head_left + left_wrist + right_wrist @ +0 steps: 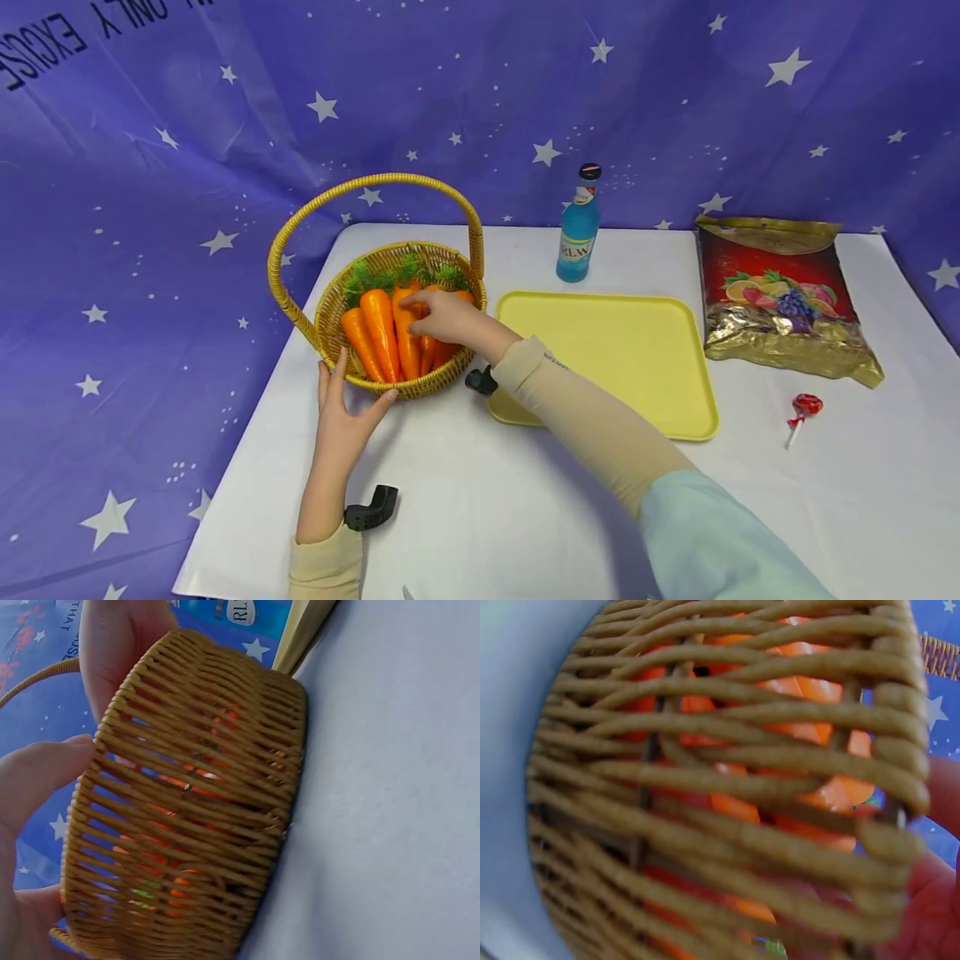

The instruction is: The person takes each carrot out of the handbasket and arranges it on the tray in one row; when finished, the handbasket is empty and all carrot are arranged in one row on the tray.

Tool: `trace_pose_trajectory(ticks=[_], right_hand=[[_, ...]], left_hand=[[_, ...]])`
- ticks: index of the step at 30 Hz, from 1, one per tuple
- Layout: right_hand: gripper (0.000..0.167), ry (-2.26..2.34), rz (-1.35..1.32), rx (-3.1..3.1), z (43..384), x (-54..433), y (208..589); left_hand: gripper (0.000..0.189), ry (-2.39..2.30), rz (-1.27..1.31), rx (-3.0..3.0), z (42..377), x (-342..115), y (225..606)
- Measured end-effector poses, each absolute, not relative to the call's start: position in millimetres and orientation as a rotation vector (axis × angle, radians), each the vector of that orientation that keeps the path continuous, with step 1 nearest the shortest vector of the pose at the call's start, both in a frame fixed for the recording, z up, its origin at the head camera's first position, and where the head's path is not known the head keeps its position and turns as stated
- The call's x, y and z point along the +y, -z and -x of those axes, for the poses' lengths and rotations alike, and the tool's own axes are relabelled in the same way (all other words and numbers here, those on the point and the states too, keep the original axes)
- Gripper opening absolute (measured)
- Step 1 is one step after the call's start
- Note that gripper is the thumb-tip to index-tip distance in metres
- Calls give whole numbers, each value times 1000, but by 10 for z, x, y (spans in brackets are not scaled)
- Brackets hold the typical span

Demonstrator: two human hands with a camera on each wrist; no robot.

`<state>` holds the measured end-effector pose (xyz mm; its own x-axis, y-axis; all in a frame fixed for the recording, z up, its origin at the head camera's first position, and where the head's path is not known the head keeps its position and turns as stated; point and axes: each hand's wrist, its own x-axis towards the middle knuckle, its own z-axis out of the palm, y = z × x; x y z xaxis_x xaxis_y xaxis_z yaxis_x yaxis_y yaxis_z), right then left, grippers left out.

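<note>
Several orange carrots (379, 333) with green tops lie in a round yellow wicker basket (420, 388) with a tall arched handle. My left hand (347, 429) is spread at the basket's near left side, thumb and fingers touching the rim. In the left wrist view the thumb (52, 776) presses the rim from outside. Reaching in from the right, my right hand (446, 318) has its fingers bent over the middle carrots, and I cannot tell whether it grips one. From the right wrist view, the woven wall (705, 776) hides most of that hand and the carrots.
A yellow tray (607, 354) lies right of the basket, under the right forearm. Behind it stands a blue bottle (577, 225). Farther right are a red and gold fruit candy bag (783, 304) and a red lollipop (806, 407). A starry purple cloth (480, 100) hangs behind the white table.
</note>
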<state>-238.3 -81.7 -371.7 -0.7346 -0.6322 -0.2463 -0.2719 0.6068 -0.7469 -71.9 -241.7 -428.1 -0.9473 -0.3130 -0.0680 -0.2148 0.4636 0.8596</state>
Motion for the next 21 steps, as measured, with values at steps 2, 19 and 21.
trace_pose_trajectory(ticks=[2, 19, 21], right_hand=[[44, 998, 741, 2330, 2397, -845, 3744], [41, 821, 1017, 2529, 2292, -1125, 3839], [40, 857, 999, 2545, 2287, -1138, 3859]], left_hand=[[97, 1553, -442, -2563, 736, -2415, 4315], [94, 1648, -359, -2352, 805, -2354, 4470], [94, 1651, -358, -2343, 810, -2359, 4478]])
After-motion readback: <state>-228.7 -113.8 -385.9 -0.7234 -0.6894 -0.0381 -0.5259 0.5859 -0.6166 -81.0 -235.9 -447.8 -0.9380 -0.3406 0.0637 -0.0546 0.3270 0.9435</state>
